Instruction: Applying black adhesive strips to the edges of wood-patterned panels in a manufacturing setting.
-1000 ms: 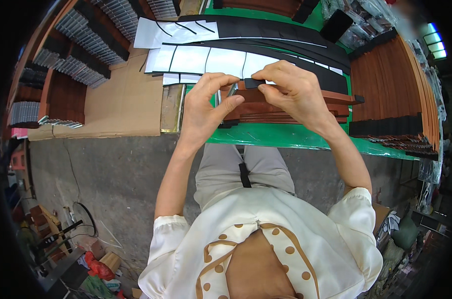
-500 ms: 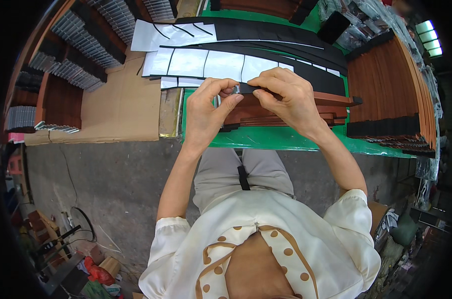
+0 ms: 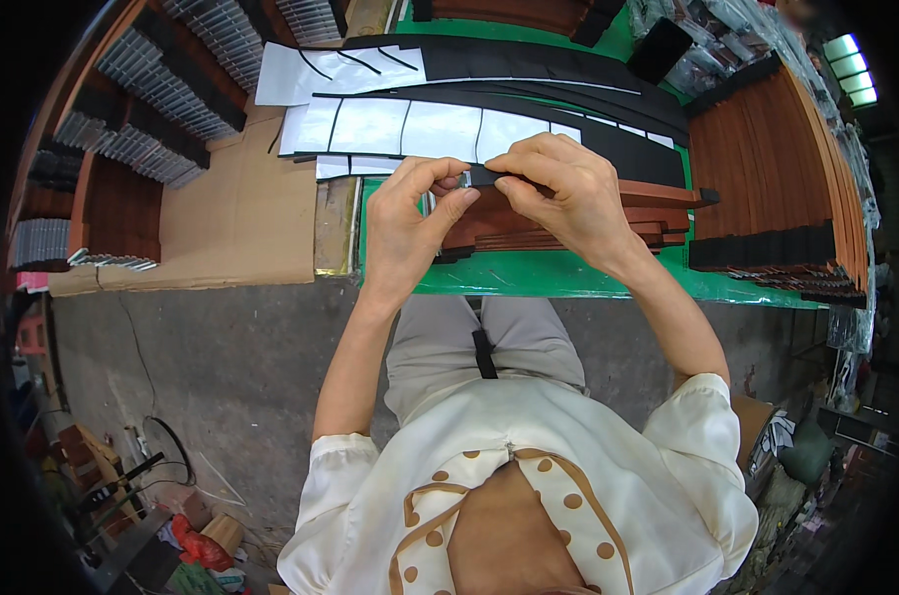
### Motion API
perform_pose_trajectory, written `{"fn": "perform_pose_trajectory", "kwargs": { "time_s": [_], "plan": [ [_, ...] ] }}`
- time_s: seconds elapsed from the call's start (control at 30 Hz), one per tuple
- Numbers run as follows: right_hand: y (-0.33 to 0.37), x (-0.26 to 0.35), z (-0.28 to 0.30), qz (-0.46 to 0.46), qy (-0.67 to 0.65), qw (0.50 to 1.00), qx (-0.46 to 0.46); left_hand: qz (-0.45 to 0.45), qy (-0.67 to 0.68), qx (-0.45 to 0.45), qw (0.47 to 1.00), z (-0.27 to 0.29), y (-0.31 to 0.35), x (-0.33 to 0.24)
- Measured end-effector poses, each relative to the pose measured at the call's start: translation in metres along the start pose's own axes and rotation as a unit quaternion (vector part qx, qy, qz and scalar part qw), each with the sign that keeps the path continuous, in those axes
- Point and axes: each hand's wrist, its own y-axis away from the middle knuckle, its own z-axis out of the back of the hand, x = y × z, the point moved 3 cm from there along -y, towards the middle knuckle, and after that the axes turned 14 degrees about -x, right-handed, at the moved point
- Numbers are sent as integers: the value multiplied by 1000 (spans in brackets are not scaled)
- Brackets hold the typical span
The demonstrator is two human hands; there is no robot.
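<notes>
Just above the near edge of the green table top, my left hand [image 3: 410, 218] pinches a small silver metal end [image 3: 464, 179] between thumb and fingers. A short black strip [image 3: 483, 177] runs from there to my right hand [image 3: 573, 193], whose thumb and fingertips are closed on it. Whatever the metal end joins is mostly hidden behind the fingers. Beneath the hands lie several brown slats [image 3: 568, 239], one with a black end at its right. Right behind the hands are black sheets with white backing [image 3: 440, 129], cut into strips.
Brown slats with black ends are stacked at the right [image 3: 767, 169]. At the left, stacks with silver tips [image 3: 162, 89] stand around brown cardboard [image 3: 226, 228]. Clear plastic packages [image 3: 697, 74] and a black phone-like slab [image 3: 662, 52] lie at the back right. The green table top [image 3: 529, 282] ends near my legs.
Both hands keep their pinch at nearly the same place. The whole view has shifted very slightly; nothing has been let go or taken up.
</notes>
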Motion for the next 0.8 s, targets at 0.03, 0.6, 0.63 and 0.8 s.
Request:
{"fn": "perform_pose_trajectory", "kwargs": {
  "time_s": [0.03, 0.6, 0.63, 0.8],
  "plan": [
    [0, -1, 0, 2, 2, 1000, 1, -15, -2, -5, 1000, -1, -1, 0],
    [7, -3, -3, -45, -23, 999, -15, -75, -47, -9, 996, -3, 1, -3],
    [9, -4, -3, -75, -26, 997, -9, -95, -68, -18, 993, -4, 0, -2],
    [16, -17, 7, -65, -85, 994, -25, -92, -88, -24, 992, -6, 2, -7]
  ]
}}
